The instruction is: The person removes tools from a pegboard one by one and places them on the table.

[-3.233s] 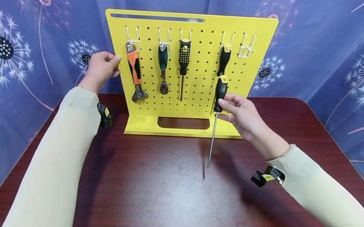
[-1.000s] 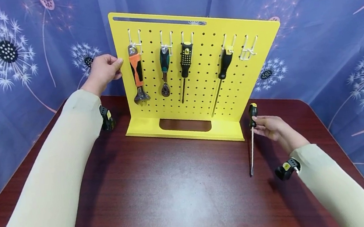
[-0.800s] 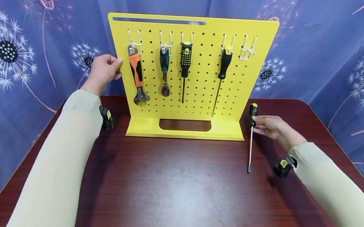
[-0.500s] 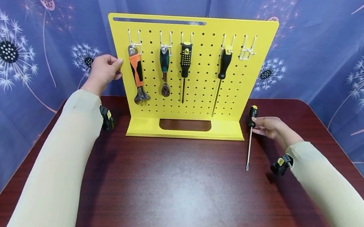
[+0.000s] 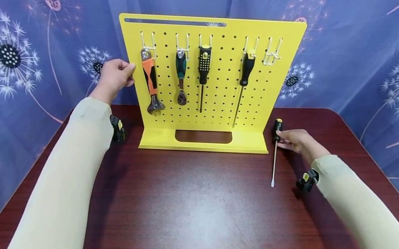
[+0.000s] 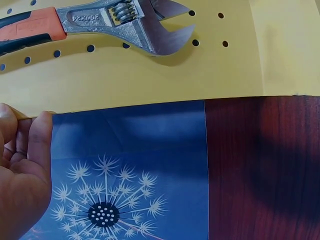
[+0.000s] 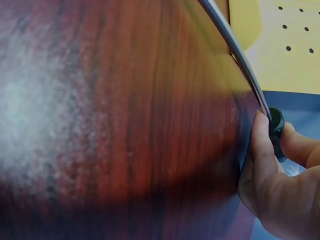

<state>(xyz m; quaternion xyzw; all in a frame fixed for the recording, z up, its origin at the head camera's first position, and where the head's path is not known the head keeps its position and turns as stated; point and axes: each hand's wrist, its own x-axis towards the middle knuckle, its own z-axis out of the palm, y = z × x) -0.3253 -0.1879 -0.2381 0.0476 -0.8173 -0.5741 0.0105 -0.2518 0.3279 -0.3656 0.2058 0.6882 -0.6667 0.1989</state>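
Note:
My left hand pinches the left edge of the upright yellow pegboard between thumb and fingers; the left wrist view has those fingers at the board's rim. Low at the right of the board, my right hand grips a screwdriver by its black handle with a yellow end. Its long steel shaft slants toward the front of the table, flat tip lowest. Whether the tip touches the table I cannot tell. Part of the handle is hidden by my fingers in the right wrist view.
On the board's white hooks hang an orange-and-black adjustable wrench, a green-and-black ratchet wrench, a dotted-handle screwdriver and another black screwdriver. A further hook sits at the right. Below is the dark wooden table; blue dandelion-print cloth surrounds it.
My right hand has carried the screwdriver from before the board's hanging screwdriver to the right and down to the table's right side. Lately it sinks slightly. The left hand stays at the edge.

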